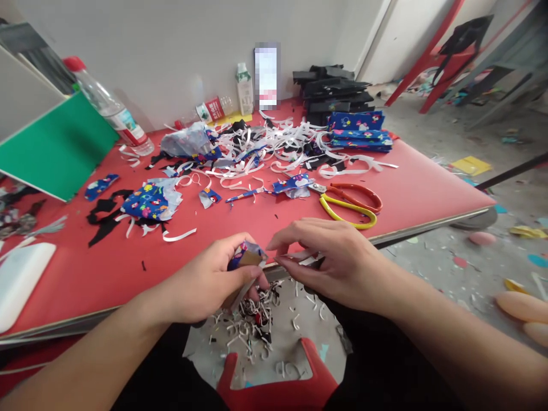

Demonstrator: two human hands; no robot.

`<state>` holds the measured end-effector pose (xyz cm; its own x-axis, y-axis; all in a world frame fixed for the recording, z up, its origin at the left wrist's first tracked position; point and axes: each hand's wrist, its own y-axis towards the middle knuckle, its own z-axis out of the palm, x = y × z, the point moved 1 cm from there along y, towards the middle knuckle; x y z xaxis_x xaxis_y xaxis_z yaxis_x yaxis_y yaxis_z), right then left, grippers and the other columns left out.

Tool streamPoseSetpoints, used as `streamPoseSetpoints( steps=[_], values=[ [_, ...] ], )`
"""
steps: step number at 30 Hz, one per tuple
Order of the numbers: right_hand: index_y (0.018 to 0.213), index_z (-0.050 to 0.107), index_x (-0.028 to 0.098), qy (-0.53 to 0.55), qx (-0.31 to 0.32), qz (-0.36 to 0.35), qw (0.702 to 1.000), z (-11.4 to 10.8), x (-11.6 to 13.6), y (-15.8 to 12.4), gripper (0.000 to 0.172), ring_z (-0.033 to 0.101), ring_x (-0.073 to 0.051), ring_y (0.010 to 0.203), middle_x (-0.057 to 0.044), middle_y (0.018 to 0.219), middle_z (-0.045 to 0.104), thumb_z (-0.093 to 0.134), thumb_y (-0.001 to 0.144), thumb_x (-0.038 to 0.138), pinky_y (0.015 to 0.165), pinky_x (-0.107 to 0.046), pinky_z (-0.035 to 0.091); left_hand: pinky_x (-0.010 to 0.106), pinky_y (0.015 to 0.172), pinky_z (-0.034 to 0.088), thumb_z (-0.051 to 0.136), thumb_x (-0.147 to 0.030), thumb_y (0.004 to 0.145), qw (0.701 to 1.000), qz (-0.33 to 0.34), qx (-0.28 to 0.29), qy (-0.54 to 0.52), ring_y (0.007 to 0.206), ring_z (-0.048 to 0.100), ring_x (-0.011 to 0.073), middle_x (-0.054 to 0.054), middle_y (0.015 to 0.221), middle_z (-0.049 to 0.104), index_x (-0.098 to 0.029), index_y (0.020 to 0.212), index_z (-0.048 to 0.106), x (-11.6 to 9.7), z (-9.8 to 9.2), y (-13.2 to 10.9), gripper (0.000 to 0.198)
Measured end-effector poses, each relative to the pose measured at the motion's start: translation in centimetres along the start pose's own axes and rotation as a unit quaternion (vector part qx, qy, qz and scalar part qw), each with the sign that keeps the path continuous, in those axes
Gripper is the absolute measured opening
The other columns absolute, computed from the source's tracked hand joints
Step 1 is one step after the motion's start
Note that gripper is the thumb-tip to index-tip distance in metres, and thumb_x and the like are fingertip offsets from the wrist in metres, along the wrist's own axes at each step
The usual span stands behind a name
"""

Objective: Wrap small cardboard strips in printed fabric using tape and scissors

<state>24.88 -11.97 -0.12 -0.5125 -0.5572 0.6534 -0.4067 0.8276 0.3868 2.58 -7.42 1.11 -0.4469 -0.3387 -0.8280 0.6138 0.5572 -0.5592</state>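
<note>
Near the table's front edge, my left hand [218, 277] grips a small folded piece of blue patterned fabric [250, 257] with a tan and grey inner side. Just to its right is my right hand [329, 257], thumb and fingers nearly together by the piece's edge; something thin and pale shows between them, too small to name. Beyond the right hand lie scissors [349, 208] with one red and one yellow handle, their blades against a blue fabric scrap [293, 185]. A crumpled blue patterned piece [152, 200] rests on the left of the table.
White and black strips [274, 142] cover the middle of the red table [222, 222]. Behind stand a tilted plastic bottle [124, 123], a carton [245, 91], a phone [268, 77], black stacks [334, 91] and folded blue fabric [359, 134]. A red stool [278, 394] is below.
</note>
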Motion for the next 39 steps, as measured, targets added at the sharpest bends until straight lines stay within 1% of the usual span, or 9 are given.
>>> streamPoseSetpoints(
  steps=[8,14,20,23,26,29,32,35,39],
  values=[
    [0.099,0.078,0.019,-0.071,0.021,-0.049,0.996,0.4,0.3,0.4,0.015,0.065,-0.018,0.080,-0.005,0.090,0.077,0.065,0.104,0.023,0.066,-0.031,0.047,0.020,0.035,0.037,0.072,-0.041,0.086,0.998,0.007,-0.061,0.028,0.050,0.061,0.0153,0.003,0.069,0.071,-0.022,0.088,0.066,0.5,0.5,-0.1,0.020],
    [0.092,0.072,0.020,-0.122,0.051,-0.046,0.990,1.1,0.6,0.6,0.016,0.061,-0.019,0.078,-0.005,0.088,0.075,0.063,0.104,0.023,0.065,-0.032,0.043,0.019,0.035,0.033,0.068,-0.029,0.090,0.994,0.045,-0.076,0.062,0.038,0.046,0.0081,0.003,0.064,0.073,-0.020,0.079,0.071,1.2,0.7,0.1,0.014],
    [0.090,0.068,0.018,-0.189,0.067,-0.075,0.977,1.5,0.3,0.5,0.019,0.059,-0.020,0.077,-0.006,0.089,0.072,0.056,0.105,0.015,0.061,-0.033,0.041,0.024,0.050,0.054,0.077,-0.026,0.084,0.993,0.024,-0.112,-0.034,0.058,0.072,0.0183,0.008,0.072,0.078,-0.017,0.076,0.072,1.3,-0.3,0.9,0.012],
    [0.094,0.067,0.021,-0.097,-0.006,-0.077,0.992,0.7,0.1,0.5,0.016,0.063,-0.017,0.080,-0.004,0.091,0.073,0.057,0.106,0.018,0.067,-0.031,0.048,0.026,0.057,0.059,0.079,-0.030,0.086,0.988,0.025,-0.129,-0.084,0.059,0.074,0.0184,0.009,0.071,0.078,-0.015,0.075,0.072,1.5,-1.8,1.0,0.019],
    [0.109,0.066,0.025,0.022,-0.134,0.027,0.990,0.1,-1.0,0.6,0.006,0.064,-0.015,0.077,-0.003,0.100,0.070,0.064,0.103,0.025,0.069,-0.030,0.052,0.027,0.061,0.061,0.079,-0.034,0.087,0.978,0.027,-0.110,-0.173,0.062,0.076,0.0195,0.011,0.075,0.079,-0.014,0.082,0.072,1.8,-2.6,1.0,0.022],
    [0.137,0.052,0.032,0.145,-0.221,0.140,0.954,0.4,-2.6,1.0,0.040,0.054,-0.013,0.063,-0.003,0.108,0.064,0.066,0.099,0.033,0.055,-0.030,0.046,0.030,0.064,0.063,0.081,-0.031,0.086,0.964,0.030,-0.107,-0.242,0.069,0.078,0.0218,0.011,0.080,0.080,-0.015,0.091,0.071,2.1,-2.4,1.0,0.019],
    [0.148,0.039,0.036,0.254,-0.234,0.225,0.911,1.0,-3.9,1.7,0.050,0.039,-0.010,0.050,-0.003,0.108,0.064,0.055,0.101,0.038,0.043,-0.028,0.031,0.033,0.069,0.066,0.083,-0.024,0.085,0.961,0.024,-0.127,-0.245,0.078,0.080,0.0241,0.010,0.088,0.081,-0.017,0.102,0.069,2.1,-1.7,1.1,0.023],
    [0.143,0.044,0.030,0.323,-0.236,0.275,0.875,1.5,-4.7,2.2,0.042,0.025,-0.008,0.043,0.002,0.085,0.060,0.040,0.103,0.039,0.042,-0.029,0.022,0.034,0.073,0.067,0.083,-0.023,0.086,0.959,0.037,-0.150,-0.236,0.083,0.080,0.0250,0.012,0.096,0.082,-0.017,0.107,0.066,1.9,-1.3,1.2,0.027],
    [0.126,0.059,0.021,0.351,-0.240,0.268,0.865,1.7,-5.6,2.5,0.036,0.030,-0.010,0.048,0.008,0.066,0.037,0.042,0.098,0.037,0.046,-0.028,0.024,0.036,0.073,0.067,0.084,-0.027,0.087,0.953,0.060,-0.181,-0.236,0.082,0.080,0.0249,0.015,0.104,0.082,-0.017,0.108,0.062,1.5,-1.1,1.0,0.033]
  ],
)
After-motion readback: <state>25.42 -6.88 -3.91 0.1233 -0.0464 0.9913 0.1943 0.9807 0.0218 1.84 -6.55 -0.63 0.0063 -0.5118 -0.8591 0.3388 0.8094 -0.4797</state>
